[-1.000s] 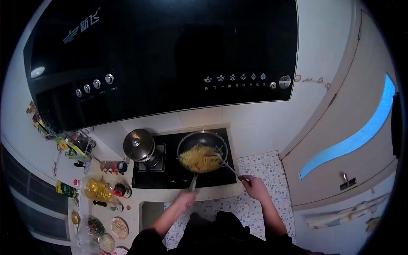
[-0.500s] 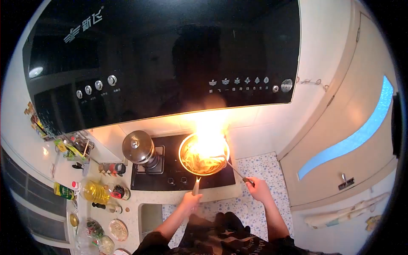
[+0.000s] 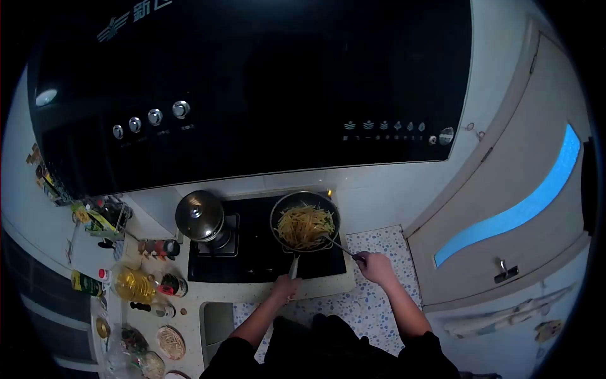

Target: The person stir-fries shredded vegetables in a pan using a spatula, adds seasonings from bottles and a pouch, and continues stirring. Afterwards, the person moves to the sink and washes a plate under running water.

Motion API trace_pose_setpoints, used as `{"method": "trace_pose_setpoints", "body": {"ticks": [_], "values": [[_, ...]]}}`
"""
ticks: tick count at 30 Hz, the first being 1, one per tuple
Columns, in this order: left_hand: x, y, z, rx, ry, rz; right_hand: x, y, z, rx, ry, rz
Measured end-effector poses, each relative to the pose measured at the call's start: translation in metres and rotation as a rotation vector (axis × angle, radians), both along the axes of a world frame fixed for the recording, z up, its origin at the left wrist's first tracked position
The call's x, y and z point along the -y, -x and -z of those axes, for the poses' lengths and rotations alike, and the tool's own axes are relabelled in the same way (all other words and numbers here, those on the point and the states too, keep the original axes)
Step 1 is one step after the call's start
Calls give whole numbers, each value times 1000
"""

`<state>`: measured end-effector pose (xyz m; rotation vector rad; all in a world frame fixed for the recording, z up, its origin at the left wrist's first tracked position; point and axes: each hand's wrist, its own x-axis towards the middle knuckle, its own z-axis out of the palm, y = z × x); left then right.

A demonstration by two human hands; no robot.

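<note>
A dark wok [image 3: 302, 196] sits over the right burner, full of pale yellow shredded strips of food [image 3: 305, 225], perhaps potato. My left hand [image 3: 286, 288] is wrapped round the wok's handle [image 3: 294, 265], which points toward me. At the wok's right side, my right hand [image 3: 377, 268] grips the handle end of a long-handled spatula [image 3: 341, 247]. Its head reaches into the strips near the wok's right rim and is partly hidden by them.
A lidded pot [image 3: 199, 216] stands on the left side of the black stove [image 3: 252, 243]. The range hood [image 3: 265, 126] hangs low above. Left on the counter are an oil bottle [image 3: 134, 284], jars and a plate of pale food [image 3: 170, 342]. A door [image 3: 505, 189] is at the right.
The large bright flame over the wok is gone, and the view is much darker with the strips plainly visible. My right hand and the spatula have shifted slightly up and left.
</note>
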<state>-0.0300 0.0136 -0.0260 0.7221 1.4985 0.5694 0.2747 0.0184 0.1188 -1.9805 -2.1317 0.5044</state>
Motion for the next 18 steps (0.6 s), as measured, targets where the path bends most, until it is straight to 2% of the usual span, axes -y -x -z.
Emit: {"method": "trace_pose_setpoints", "body": {"ticks": [3, 5, 6, 10, 13, 17, 18], "values": [[-10, 6, 23, -24, 70, 150, -16, 12, 19, -18, -23, 40], [-5, 4, 3, 36, 34, 72, -28, 19, 38, -28, -28, 76], [-3, 2, -5, 66, 15, 31, -33, 25, 44, -18, -113, 72], [-6, 1, 4, 24, 31, 50, -58, 50, 54, -130, -118, 157], [-5, 2, -10, 69, 36, 47, -78, 72, 69, -247, -251, 182], [-5, -3, -32, -1, 51, 84, -78, 99, 89, -272, -245, 164], [-7, -3, -33, -36, 51, 110, -69, 102, 86, -190, -210, 153]]}}
